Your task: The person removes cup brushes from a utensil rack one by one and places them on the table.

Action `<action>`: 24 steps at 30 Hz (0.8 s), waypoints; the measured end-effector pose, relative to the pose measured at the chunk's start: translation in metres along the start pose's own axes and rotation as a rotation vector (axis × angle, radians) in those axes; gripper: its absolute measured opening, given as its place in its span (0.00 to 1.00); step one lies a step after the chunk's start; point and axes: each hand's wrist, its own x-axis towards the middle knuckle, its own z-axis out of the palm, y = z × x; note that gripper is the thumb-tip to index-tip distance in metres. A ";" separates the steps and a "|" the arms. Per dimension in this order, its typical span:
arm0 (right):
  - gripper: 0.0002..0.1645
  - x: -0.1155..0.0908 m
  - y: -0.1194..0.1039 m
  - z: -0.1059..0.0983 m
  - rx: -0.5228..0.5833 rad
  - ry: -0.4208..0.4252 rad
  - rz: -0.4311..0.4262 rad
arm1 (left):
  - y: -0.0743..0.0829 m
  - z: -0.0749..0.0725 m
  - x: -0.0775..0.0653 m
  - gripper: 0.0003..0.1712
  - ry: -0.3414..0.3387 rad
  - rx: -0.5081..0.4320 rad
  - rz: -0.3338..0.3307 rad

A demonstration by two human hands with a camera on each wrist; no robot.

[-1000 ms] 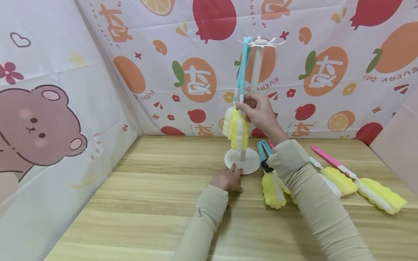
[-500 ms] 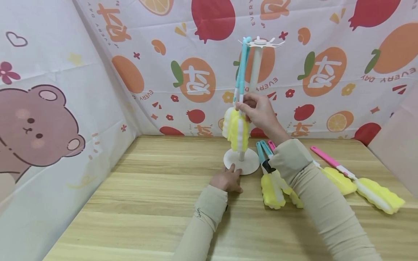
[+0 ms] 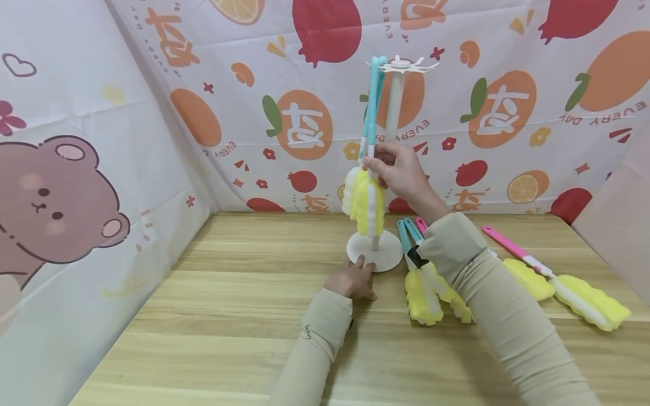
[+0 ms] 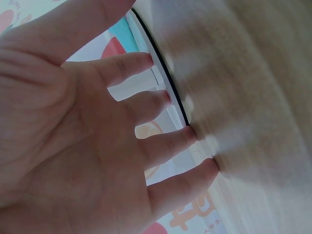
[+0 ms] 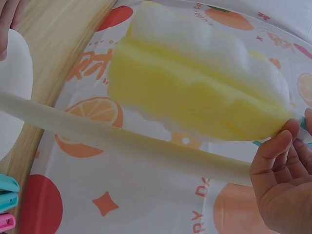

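Note:
A white stand has a round base (image 3: 390,251), a pole (image 3: 394,107) and a hooked top (image 3: 406,67). Two sponge brushes with turquoise handles and yellow-white heads hang at its left side. My right hand (image 3: 403,173) pinches the nearer sponge brush (image 3: 374,211) at its neck, just above the foam; its sponge head (image 5: 195,92) fills the upper right wrist view. Behind it, the other hanging sponge brush (image 3: 348,197) is partly hidden. My left hand (image 3: 352,280) touches the base's front edge with spread, nearly straight fingers (image 4: 161,146).
Several more sponge brushes lie on the wooden table to the right: a bunch with turquoise handles (image 3: 409,232), partly behind my right sleeve, and one with a pink handle (image 3: 510,242). Fruit-print cloth (image 3: 238,135) stands behind the table, bear-print cloth (image 3: 56,197) at the left.
The head view has shifted slightly. Both hands, the stand and the hanging sponge brushes stay as they were relative to one another, with no visible change of grip.

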 end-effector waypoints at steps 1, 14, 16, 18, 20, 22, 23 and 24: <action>0.15 0.000 -0.001 0.000 0.000 0.000 0.002 | 0.000 0.000 0.000 0.41 0.000 0.002 -0.002; 0.18 0.001 -0.007 0.001 0.010 -0.028 0.002 | 0.000 0.000 -0.001 0.41 -0.003 -0.002 -0.005; 0.18 0.001 -0.007 0.001 0.014 -0.035 0.000 | 0.000 0.000 -0.001 0.41 -0.003 0.001 -0.007; 0.17 0.002 -0.007 0.001 0.017 -0.035 -0.003 | 0.000 0.000 -0.001 0.41 -0.003 0.001 -0.006; 0.16 0.002 -0.007 0.000 0.020 -0.036 -0.008 | 0.000 0.000 0.000 0.41 -0.003 0.001 -0.004; 0.16 0.002 -0.007 -0.001 0.022 -0.040 -0.009 | 0.000 -0.001 0.000 0.41 -0.007 0.001 -0.007; 0.16 0.002 -0.007 -0.001 0.021 -0.043 -0.009 | 0.000 -0.001 0.000 0.41 -0.009 0.001 -0.008; 0.16 0.002 -0.007 -0.002 0.017 -0.045 -0.008 | 0.000 -0.001 0.000 0.41 -0.012 0.003 -0.008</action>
